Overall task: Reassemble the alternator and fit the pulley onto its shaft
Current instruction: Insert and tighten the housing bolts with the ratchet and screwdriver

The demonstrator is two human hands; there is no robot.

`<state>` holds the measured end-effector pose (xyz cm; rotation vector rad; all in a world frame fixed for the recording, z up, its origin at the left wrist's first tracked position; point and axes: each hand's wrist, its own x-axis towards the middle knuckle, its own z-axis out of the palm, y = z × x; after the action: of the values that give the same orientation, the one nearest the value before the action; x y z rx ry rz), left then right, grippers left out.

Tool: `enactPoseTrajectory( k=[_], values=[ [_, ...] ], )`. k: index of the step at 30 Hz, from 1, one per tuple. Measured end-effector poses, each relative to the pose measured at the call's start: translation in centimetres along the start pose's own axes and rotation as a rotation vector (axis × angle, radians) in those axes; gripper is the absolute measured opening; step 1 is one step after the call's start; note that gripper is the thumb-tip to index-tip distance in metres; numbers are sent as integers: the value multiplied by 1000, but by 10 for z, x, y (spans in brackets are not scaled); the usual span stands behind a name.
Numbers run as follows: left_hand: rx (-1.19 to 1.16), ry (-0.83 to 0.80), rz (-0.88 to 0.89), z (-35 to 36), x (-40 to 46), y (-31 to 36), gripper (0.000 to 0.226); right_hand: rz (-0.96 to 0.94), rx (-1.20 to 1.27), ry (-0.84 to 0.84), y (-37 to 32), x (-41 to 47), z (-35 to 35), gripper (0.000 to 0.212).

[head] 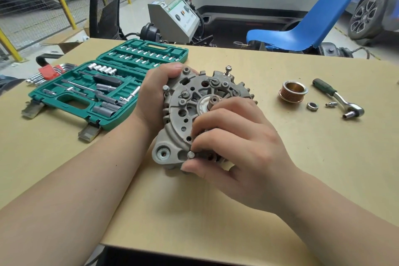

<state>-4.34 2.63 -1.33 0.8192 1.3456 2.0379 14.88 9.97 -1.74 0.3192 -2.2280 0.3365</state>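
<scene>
The right hand pinched a bolt at the near edge of the alternator, which the left hand gripped from its left. The pulley, nut and ratchet lay apart to the right.

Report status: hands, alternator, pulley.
Left hand grips grey cast alternator housing. Right hand pinches silver bolt at its near edge. Copper ribbed pulley unfitted, on table. Nothing in the way.

The grey cast-metal alternator sits mid-table on the tan wooden tabletop. Left of it lies the open green plastic socket-set case; right lie the copper-coloured grooved pulley, a small steel hex nut, then the green-handled steel ratchet. Behind the table stands a blue plastic chair.
</scene>
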Motion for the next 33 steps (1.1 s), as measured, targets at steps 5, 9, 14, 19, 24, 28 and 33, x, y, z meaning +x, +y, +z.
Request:
enactPoseTrajectory(
  k=[5, 9, 14, 19, 24, 28, 33],
  values=[
    [-11, -50, 7, -1, 2, 0, 31, 65, 75, 335, 7, -2, -12, 27],
    [22, -52, 28, -1, 2, 1, 34, 421, 195, 468, 27, 0, -23, 13],
    [39, -61, 34, -1, 2, -1, 54, 508, 246, -205, 69, -4, -80, 30],
    [35, -79, 5, 0, 1, 1, 44, 565, 372, -480, 77, -9, -92, 26],
    [-97, -180, -72, 0, -3, 1, 36, 569, 411, -448, 77, -10, -82, 22],
    [-86, -216, -109, 3, -4, 5, 49, 541, 406, -428, 76, -10, -86, 22],
    [-13, -223, -86, 0, -1, 7, 44, 428, 346, -381, 71, -8, -88, 19]
  ],
)
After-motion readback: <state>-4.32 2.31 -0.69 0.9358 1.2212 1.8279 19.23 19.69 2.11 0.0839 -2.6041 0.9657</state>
